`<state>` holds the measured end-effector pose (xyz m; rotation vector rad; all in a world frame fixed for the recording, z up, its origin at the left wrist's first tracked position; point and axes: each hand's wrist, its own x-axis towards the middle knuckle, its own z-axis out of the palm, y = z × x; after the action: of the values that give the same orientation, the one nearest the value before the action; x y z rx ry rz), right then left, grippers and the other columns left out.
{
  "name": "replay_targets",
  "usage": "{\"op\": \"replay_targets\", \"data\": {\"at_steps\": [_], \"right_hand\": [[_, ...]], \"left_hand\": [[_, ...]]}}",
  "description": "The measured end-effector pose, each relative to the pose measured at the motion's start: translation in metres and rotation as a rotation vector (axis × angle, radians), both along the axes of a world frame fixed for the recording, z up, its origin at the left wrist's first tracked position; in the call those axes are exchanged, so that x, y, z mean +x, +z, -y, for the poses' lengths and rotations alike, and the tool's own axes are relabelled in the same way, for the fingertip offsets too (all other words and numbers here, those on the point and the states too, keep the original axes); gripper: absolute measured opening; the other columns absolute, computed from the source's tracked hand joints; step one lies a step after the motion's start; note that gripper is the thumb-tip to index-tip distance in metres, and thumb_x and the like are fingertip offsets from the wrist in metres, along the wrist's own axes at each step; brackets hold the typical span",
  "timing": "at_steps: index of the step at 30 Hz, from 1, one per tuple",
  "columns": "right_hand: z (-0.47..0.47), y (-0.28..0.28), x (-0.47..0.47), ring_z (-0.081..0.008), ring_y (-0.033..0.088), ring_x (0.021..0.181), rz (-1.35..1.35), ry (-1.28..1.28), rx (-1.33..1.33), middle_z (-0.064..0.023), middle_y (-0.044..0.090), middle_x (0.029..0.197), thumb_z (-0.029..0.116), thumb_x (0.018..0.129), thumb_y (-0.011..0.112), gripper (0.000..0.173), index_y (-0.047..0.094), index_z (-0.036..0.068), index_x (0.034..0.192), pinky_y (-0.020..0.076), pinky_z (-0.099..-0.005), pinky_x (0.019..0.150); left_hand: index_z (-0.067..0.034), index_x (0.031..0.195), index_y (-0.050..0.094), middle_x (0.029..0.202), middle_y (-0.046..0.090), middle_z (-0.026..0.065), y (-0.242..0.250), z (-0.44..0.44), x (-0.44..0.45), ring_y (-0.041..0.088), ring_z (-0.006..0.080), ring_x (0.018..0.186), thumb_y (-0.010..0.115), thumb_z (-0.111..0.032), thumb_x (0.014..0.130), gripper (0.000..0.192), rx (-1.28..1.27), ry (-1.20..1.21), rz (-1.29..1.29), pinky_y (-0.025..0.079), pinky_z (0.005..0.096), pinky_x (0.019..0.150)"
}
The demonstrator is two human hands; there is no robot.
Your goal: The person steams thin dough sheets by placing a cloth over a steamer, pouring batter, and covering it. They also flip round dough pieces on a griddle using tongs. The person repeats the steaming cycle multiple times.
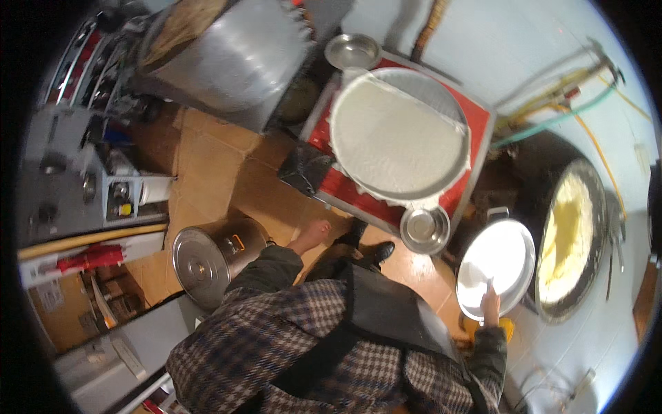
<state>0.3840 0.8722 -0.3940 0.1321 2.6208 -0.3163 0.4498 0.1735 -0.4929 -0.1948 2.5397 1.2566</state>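
Observation:
My right hand (pixel 491 305) is at the near rim of a wide metal basin (pixel 520 295) that looks bright white inside; its fingers are closed on something thin, perhaps a utensil handle or the rim. Out over the floor to the left, my left hand (pixel 316 232) is loosely curled with no object visible in it. In front of me a large round metal tray (pixel 463 178) holds a flat layer of pale dough or batter (pixel 398 134), with a strip of tray bare at the far side. Right of the basin, a large dark pan (pixel 595 259) holds a yellow-white mass (pixel 566 233).
The tray stands on a red-topped table (pixel 336 183). Small metal bowls sit by it, one at the near edge (pixel 424 230), another at the far corner (pixel 353 52). A lidded steel pot (pixel 201 266) stands left of me. Hoses (pixel 553 121) hang along the right wall.

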Motion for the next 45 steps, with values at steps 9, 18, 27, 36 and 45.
{"op": "replay_targets", "data": {"at_steps": [9,18,27,36,45], "right_hand": [[-0.009,-0.004,0.025,-0.0418,0.060,0.097,0.107,0.381,0.093,-0.0270,0.059,0.119,0.013,0.085,0.058,0.068,0.033,0.005,0.149,0.0497,-0.0519,0.085],[0.071,-0.005,-0.032,-0.0420,0.061,0.098,0.022,0.059,-0.076,-0.0265,0.060,0.117,0.012,0.085,0.059,0.066,0.035,0.005,0.147,0.0504,-0.0508,0.084],[0.075,-0.004,-0.021,-0.0421,0.061,0.098,0.011,0.012,-0.114,-0.0261,0.062,0.115,0.011,0.086,0.059,0.064,0.037,0.005,0.146,0.0511,-0.0497,0.084],[0.081,-0.006,-0.008,-0.0422,0.062,0.098,0.061,0.001,-0.092,-0.0256,0.063,0.114,0.010,0.086,0.060,0.062,0.039,0.005,0.145,0.0518,-0.0485,0.083],[0.069,0.006,-0.009,-0.0423,0.063,0.099,-0.055,-0.026,-0.233,-0.0252,0.065,0.112,0.009,0.086,0.061,0.061,0.041,0.005,0.143,0.0526,-0.0474,0.082]], "left_hand": [[-0.004,0.090,0.062,0.086,0.062,0.0189,0.018,-0.009,0.027,0.058,0.0377,0.078,0.057,-0.017,0.084,0.016,-0.109,0.100,0.166,0.044,0.0485,0.068],[-0.004,0.086,0.059,0.082,0.059,0.0199,0.009,-0.006,0.034,0.055,0.0388,0.073,0.053,-0.022,0.089,0.019,-0.072,-0.007,0.150,0.042,0.0498,0.065],[-0.004,0.082,0.059,0.076,0.058,0.0206,-0.026,-0.012,-0.001,0.054,0.0393,0.068,0.048,-0.016,0.090,0.019,-0.147,0.062,-0.110,0.043,0.0473,0.062],[-0.002,0.088,0.058,0.086,0.060,0.0226,-0.010,-0.016,0.066,0.060,0.0405,0.080,0.049,-0.016,0.090,0.017,0.059,0.294,0.147,0.044,0.0501,0.063],[-0.004,0.090,0.066,0.088,0.066,0.0189,-0.039,0.029,0.121,0.063,0.0386,0.084,0.057,-0.017,0.085,0.017,-0.013,0.111,0.214,0.050,0.0458,0.076]]}}
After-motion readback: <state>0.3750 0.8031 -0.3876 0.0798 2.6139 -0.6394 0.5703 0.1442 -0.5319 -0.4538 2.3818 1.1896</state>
